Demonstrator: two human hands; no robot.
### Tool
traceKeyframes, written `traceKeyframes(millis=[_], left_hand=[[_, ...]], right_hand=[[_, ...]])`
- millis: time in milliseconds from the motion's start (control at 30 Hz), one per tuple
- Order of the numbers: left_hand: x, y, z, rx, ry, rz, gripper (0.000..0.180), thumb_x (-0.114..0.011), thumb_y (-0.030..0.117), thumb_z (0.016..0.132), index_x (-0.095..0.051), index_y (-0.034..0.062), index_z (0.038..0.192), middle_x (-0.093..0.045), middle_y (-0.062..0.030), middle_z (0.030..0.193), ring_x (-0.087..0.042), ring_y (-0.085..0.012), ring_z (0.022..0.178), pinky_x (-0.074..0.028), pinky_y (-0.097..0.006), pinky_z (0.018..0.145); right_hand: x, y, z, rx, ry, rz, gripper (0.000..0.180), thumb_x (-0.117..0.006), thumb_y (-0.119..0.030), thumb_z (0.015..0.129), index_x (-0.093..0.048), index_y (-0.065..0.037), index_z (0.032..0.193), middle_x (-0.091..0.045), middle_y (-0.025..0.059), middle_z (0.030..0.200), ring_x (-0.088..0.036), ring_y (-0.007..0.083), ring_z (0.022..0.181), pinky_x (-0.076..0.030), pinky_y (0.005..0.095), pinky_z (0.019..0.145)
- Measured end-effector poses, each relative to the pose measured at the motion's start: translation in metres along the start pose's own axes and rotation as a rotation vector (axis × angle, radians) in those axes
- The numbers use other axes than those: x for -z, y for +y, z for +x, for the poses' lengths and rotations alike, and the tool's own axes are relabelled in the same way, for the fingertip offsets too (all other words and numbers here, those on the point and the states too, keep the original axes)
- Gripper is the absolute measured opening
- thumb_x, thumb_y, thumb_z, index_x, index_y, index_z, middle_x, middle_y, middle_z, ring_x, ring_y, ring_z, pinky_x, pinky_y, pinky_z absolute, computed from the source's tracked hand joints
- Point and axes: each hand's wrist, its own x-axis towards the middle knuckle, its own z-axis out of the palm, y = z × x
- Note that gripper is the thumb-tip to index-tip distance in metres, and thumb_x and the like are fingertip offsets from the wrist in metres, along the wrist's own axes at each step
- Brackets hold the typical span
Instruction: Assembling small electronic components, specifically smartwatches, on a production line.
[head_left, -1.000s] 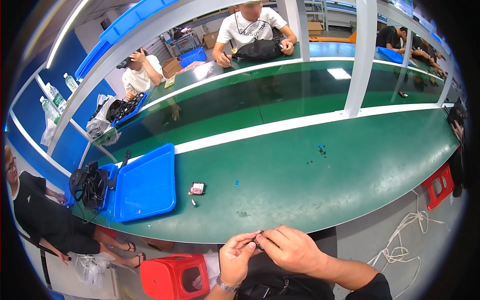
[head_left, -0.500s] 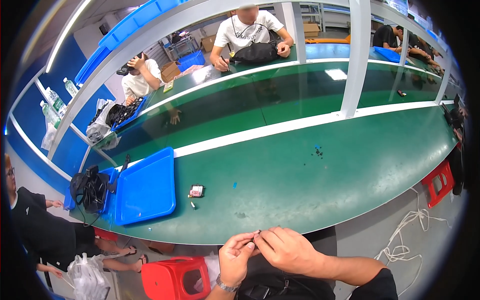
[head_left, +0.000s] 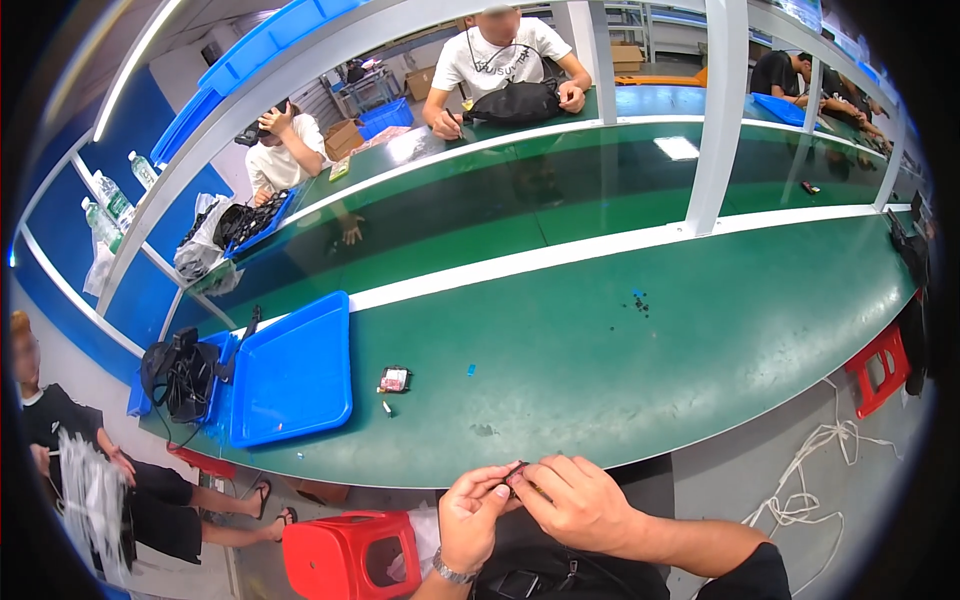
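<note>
At the near edge of the green table, my left hand (head_left: pixel 470 515) and my right hand (head_left: pixel 578 505) meet fingertip to fingertip. Pinched between them is a small dark part (head_left: pixel 517 469), mostly covered by my fingers; its kind cannot be made out. Both hands are closed on it. Beyond them on the table lie a small blue piece (head_left: pixel 471 370), a small white-and-black piece (head_left: pixel 389 409) and a little red-and-white device with a dark frame (head_left: pixel 394 380).
A blue tray (head_left: pixel 343 400) stands at the left, beside a bin of black gear (head_left: pixel 183 375). Tiny dark bits (head_left: pixel 640 304) lie farther right. White posts (head_left: pixel 712 130) rise behind the table. A red stool (head_left: pixel 330 560) stands below; a person with a plastic bag (head_left: pixel 90 500) is at left.
My hands stay together in nearly the same place, and more of the dark part shows between the fingertips. The person at the left has turned and lifted the plastic bag.
</note>
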Motion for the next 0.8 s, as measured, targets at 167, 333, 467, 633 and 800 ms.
traceKeyframes(millis=[167,333,467,633,800], left_hand=[[0.002,-0.004,0.0,-0.031,0.0,-0.006,0.021,-0.059,-0.005,0.097,-0.057,-0.0082,0.118,-0.064,-0.0226,0.128,-0.066,-0.0246,0.112,-0.06,-0.04,0.094],[0.008,-0.009,0.001,-0.045,-0.001,-0.042,0.022,-0.06,-0.005,0.096,-0.057,-0.0075,0.118,-0.064,-0.0228,0.128,-0.066,-0.0251,0.112,-0.06,-0.041,0.093],[0.011,-0.013,0.002,-0.046,-0.022,-0.154,0.022,-0.06,-0.006,0.096,-0.056,-0.0063,0.118,-0.064,-0.0234,0.127,-0.067,-0.027,0.112,-0.061,-0.041,0.092],[0.012,-0.018,0.0,-0.048,-0.02,-0.175,0.023,-0.06,-0.006,0.096,-0.055,-0.0056,0.118,-0.064,-0.0235,0.126,-0.067,-0.0276,0.112,-0.061,-0.042,0.091],[0.008,-0.018,0.0,-0.067,-0.015,-0.172,0.022,-0.06,-0.006,0.096,-0.055,-0.0055,0.118,-0.064,-0.0232,0.126,-0.067,-0.0273,0.112,-0.061,-0.042,0.091]], right_hand=[[-0.007,-0.007,-0.003,-0.038,0.032,-0.021,0.016,-0.066,-0.012,0.077,-0.067,-0.001,0.089,-0.057,0.0024,0.083,-0.057,0.0163,0.078,-0.046,0.0275,0.062],[-0.01,-0.018,-0.006,-0.137,0.063,0.021,0.021,-0.067,-0.01,0.078,-0.069,0.0,0.096,-0.061,0.0048,0.09,-0.059,0.0182,0.083,-0.047,0.0284,0.066],[-0.009,-0.019,-0.008,-0.217,0.111,0.104,0.025,-0.067,-0.01,0.078,-0.07,-0.001,0.101,-0.063,0.0057,0.096,-0.061,0.0191,0.087,-0.047,0.0298,0.069],[-0.012,-0.02,-0.011,-0.257,0.157,0.078,0.029,-0.074,-0.006,0.071,-0.074,-0.007,0.1,-0.064,0.003,0.097,-0.061,0.0217,0.087,-0.05,0.0334,0.072],[-0.005,-0.018,-0.005,-0.253,0.125,0.072,0.026,-0.073,-0.009,0.073,-0.073,-0.006,0.099,-0.065,0.0024,0.097,-0.062,0.0206,0.087,-0.05,0.0321,0.069]])
